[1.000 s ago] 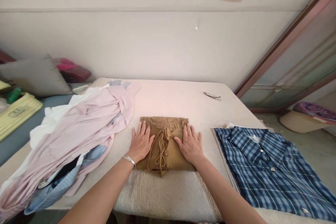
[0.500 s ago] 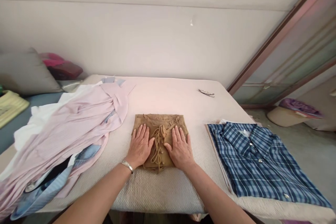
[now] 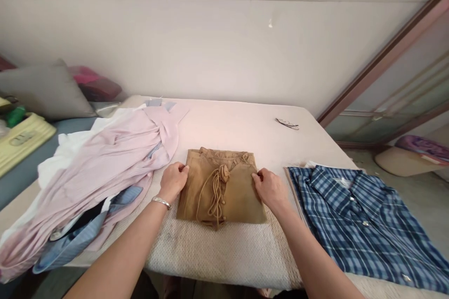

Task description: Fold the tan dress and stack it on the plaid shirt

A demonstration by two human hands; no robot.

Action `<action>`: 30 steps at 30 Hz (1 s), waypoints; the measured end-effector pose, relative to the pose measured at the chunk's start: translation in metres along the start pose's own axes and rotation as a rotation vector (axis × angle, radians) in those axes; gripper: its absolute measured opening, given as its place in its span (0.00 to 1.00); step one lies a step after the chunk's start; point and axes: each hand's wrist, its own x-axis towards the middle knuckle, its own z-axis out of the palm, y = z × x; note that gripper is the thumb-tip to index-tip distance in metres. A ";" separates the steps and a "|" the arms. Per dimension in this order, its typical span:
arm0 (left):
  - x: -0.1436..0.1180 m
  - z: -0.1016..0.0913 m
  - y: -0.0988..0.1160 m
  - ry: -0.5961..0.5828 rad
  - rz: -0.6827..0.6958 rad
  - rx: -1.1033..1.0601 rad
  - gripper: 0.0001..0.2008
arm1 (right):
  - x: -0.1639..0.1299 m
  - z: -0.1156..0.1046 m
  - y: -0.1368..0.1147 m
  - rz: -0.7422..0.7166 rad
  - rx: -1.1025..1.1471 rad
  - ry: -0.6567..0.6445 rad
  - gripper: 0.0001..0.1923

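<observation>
A folded brown blouse [image 3: 242,191] with a ruffled neckline, a fabric flower and looped cords lies flat on the padded, cloth-covered table [image 3: 228,254]. My left hand [image 3: 174,180], with a silver bracelet at the wrist, pinches the blouse's left edge near the top. On the opposite side, the thumb and fingers of my right hand [image 3: 271,188] close on its right edge. The blouse still rests on the cloth. To the right of my right arm is a folded blue plaid shirt [image 3: 368,224], lying on other folded cloth.
A loose heap with a pink garment [image 3: 115,149] on top covers the table's left side. Eyeglasses [image 3: 286,124] lie toward the back right. Beyond the heap are a grey cushion [image 3: 45,88] and a yellow basket [image 3: 28,138]. A wall stands behind the table.
Both hands have moved from lying flat on top of the blouse out to its side edges, where the fingers now pinch the fabric. The view has shifted slightly left.
</observation>
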 end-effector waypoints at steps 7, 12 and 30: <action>-0.007 -0.007 0.016 -0.023 -0.019 0.159 0.15 | 0.007 -0.003 -0.005 0.067 0.075 -0.016 0.12; -0.006 -0.008 0.018 -0.029 -0.002 0.077 0.12 | 0.011 -0.001 -0.005 0.096 0.161 -0.006 0.11; -0.014 0.002 0.014 -0.039 0.008 0.342 0.14 | -0.005 0.005 -0.015 0.129 -0.093 -0.089 0.20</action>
